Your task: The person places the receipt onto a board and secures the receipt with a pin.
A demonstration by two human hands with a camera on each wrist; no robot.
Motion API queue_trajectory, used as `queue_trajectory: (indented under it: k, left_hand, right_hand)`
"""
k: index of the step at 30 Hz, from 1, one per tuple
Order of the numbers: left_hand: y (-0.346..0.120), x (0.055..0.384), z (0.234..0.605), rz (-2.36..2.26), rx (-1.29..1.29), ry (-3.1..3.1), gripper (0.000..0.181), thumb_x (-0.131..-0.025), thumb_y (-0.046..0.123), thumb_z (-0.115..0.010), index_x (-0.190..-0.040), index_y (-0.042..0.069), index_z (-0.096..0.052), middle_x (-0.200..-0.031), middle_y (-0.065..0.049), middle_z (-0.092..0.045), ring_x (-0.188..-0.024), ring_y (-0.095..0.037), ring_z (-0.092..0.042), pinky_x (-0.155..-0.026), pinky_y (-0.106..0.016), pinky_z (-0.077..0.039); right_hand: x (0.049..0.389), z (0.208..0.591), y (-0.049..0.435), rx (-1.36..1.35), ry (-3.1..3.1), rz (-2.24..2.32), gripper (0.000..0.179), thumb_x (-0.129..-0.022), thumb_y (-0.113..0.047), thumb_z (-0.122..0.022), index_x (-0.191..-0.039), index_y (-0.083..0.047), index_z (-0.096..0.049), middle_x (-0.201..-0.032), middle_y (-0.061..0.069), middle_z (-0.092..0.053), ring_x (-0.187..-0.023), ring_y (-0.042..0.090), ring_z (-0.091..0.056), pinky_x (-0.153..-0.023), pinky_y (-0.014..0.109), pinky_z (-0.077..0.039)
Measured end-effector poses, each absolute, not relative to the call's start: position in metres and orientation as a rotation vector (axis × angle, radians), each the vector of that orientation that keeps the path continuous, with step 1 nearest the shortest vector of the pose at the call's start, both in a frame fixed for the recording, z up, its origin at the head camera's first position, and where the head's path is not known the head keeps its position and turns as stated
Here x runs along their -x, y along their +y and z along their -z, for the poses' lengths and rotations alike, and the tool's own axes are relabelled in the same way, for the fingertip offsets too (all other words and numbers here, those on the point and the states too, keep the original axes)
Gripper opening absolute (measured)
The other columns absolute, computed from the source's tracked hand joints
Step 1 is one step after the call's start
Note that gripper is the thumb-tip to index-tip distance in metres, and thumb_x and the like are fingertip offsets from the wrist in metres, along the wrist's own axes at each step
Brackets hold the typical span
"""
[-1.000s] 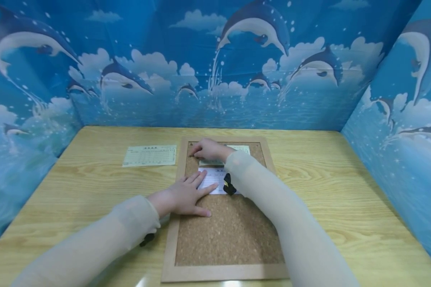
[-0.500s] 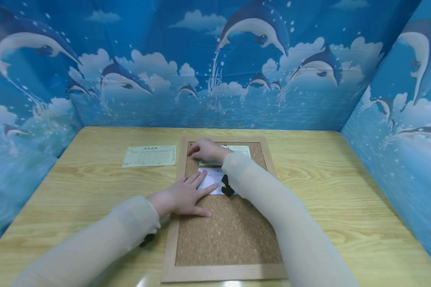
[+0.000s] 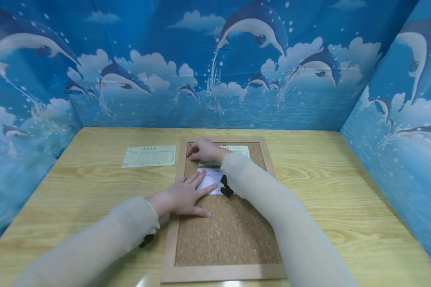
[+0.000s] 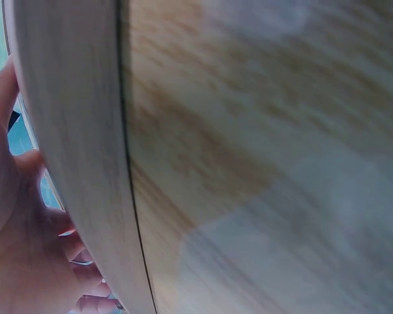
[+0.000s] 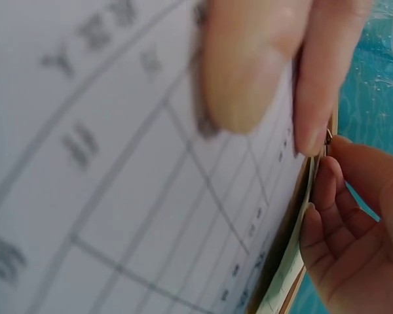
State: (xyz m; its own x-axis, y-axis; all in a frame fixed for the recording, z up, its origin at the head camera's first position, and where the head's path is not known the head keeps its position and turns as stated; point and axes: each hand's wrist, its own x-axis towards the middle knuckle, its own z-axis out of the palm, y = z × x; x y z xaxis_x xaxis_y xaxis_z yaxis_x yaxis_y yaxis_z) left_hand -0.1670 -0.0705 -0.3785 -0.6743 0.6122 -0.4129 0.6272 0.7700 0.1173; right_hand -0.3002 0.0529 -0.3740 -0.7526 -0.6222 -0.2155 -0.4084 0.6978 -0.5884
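Observation:
My left hand (image 3: 188, 196) lies spread over a white printed form (image 3: 212, 185) on the cork board (image 3: 230, 235), its fingertips pressing the sheet. In the right wrist view its fingers also show against the white form (image 5: 150, 216). My right hand (image 3: 204, 150) reaches across to the board's upper left; in the right wrist view its thumb and index finger pinch a small shiny pin (image 5: 328, 136) near the board's edge. A pale green form (image 3: 241, 149) lies at the top of the board, partly hidden under the right hand and wrist.
Another pale green form (image 3: 149, 156) lies on the wooden table (image 3: 93, 191) left of the board. A light wooden frame (image 3: 222, 274) borders the cork. Blue dolphin-print cloth (image 3: 147, 79) stands behind and at both sides. Each wrist carries a black strap.
My right hand and forearm have shifted slightly left, the fingers staying at the board's upper left edge. My left hand keeps its place on the white form.

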Motion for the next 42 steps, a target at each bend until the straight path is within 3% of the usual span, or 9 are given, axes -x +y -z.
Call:
queue_trajectory:
  k: [5,18,42]
  left_hand:
    - [-0.0709,0.1669,0.3795,0.036,-0.949,2.537,0.084,-0.081,0.075,-0.038,-0.150,0.034,-0.011,-0.154,-0.016,0.007,-0.140,-0.031,0.004,-0.109,-0.053,-0.012]
    - [-0.0710,0.1670,0.3794,0.041,-0.943,2.536,0.084,-0.081,0.075,-0.037,-0.150,0.035,-0.011,-0.154,-0.015,0.008,-0.140,-0.030,0.004,-0.109,-0.053,-0.012]
    - [-0.0721,0.1677,0.3823,0.042,-0.950,2.543,0.084,-0.081,0.075,-0.036,-0.150,0.035,-0.011,-0.155,-0.014,0.007,-0.141,-0.029,0.004,-0.108,-0.053,-0.014]
  right_hand:
    - [0.3000,0.3753,0.0507,0.780,2.514,0.749,0.028,-0.091,-0.016,-0.062,-0.118,-0.008,-0.064,-0.103,0.003,-0.062,-0.091,0.013,-0.055,-0.077,0.025,-0.045]
    - [0.3007,0.3763,0.0475,0.858,2.499,0.748,0.020,-0.091,-0.010,-0.061,-0.110,-0.008,-0.066,-0.097,0.004,-0.063,-0.088,0.013,-0.057,-0.076,0.023,-0.045]
    - [0.3000,0.3778,0.0447,0.878,2.537,0.691,0.009,-0.088,-0.015,-0.066,-0.093,-0.008,-0.068,-0.088,0.002,-0.064,-0.080,0.012,-0.058,-0.070,0.022,-0.046]
